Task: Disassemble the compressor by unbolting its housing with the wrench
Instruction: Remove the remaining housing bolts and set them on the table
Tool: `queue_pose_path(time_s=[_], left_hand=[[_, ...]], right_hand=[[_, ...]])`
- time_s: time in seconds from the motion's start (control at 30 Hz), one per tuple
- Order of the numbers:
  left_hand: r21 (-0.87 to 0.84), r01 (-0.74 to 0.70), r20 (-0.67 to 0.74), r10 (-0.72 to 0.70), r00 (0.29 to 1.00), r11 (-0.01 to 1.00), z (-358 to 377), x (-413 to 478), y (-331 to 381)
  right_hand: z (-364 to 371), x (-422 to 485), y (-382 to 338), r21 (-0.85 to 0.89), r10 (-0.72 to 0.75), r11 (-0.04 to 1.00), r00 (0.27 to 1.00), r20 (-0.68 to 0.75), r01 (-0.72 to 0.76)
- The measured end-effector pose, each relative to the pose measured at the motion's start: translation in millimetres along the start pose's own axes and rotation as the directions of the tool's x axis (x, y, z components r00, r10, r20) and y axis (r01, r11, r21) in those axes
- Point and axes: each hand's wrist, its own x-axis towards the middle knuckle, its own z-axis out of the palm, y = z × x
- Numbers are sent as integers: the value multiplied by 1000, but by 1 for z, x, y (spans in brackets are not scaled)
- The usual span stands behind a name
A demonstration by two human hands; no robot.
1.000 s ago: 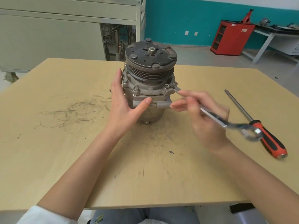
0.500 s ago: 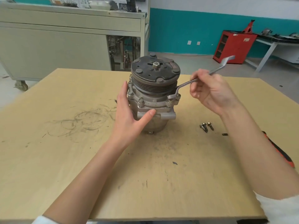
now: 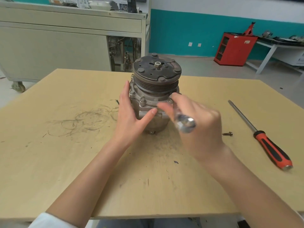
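Grey metal compressor [image 3: 156, 89] upright on wooden table [image 3: 65, 162], left hand [image 3: 131, 116] flat-fingered against its side, blurred right hand [image 3: 202, 129] gripping chrome wrench [image 3: 185, 123] beside it, loose bolt [image 3: 227, 133] and orange-handled screwdriver [image 3: 263, 139] further right, far papers [image 3: 85, 4] unreadable

My left hand [image 3: 131, 117] lies flat on the compressor's [image 3: 154, 97] left side, fingers straight and pointing up, thumb stretched across the front. My left forearm [image 3: 92, 170] comes in from bottom left, white sleeve [image 3: 47, 222] at the elbow. My right hand [image 3: 200, 129] is blurred, back toward me, fingers curled round the wrench [image 3: 185, 123], whose ring end pokes out toward me. My right forearm [image 3: 246, 183] comes in from bottom right.
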Motion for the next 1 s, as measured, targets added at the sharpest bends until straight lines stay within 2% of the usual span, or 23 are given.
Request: queue_pose_path(time_s=[0.1,0.47,0.77,1.0], left_hand=[[-27,10,6,-9,1000,1000,0,0,2],[-22,-30,-23,29,999,999,1,-1,3],[-7,-19,-22,19,1000,1000,1,-2,3],[-50,-18,-41,16,999,999,2,-5,7]], right_hand=[[5,-7,-15,-89,-59,994,998,-7,58],[-1,-33,5,-82,-191,979,980,-61,186],[0,-17,-14,-234,-76,969,997,28,80],[-1,-15,-25,-309,-48,948,996,77,70]])
